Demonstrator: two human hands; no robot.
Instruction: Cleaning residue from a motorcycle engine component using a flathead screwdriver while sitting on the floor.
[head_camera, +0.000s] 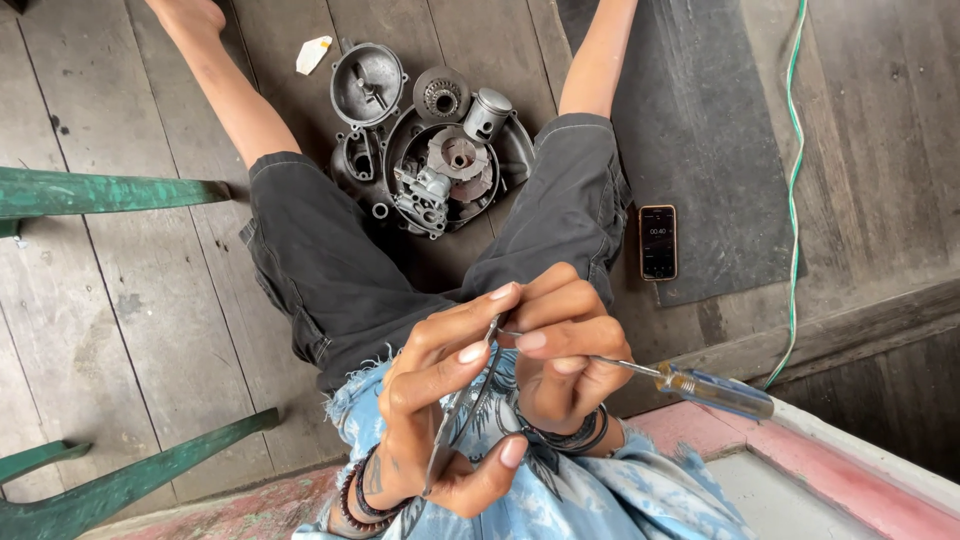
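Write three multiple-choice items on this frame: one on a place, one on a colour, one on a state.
1. Where do the grey metal engine parts lie?
A. on the wooden floor between the legs
B. on the green chair
C. on the dark mat

2. What colour is the screwdriver's plastic handle?
A. solid red
B. clear yellowish and blue
C. black

3. How is the black smartphone?
A. face down
B. held in a hand
C. lying flat, screen lit

Answers: 1 A, the parts sit on bare planks between the knees. 2 B, the handle beyond the right hand looks see-through, yellowish then blue. 3 C, it rests at the mat's edge with its display showing; the left hand pinches a thin metal piece instead.
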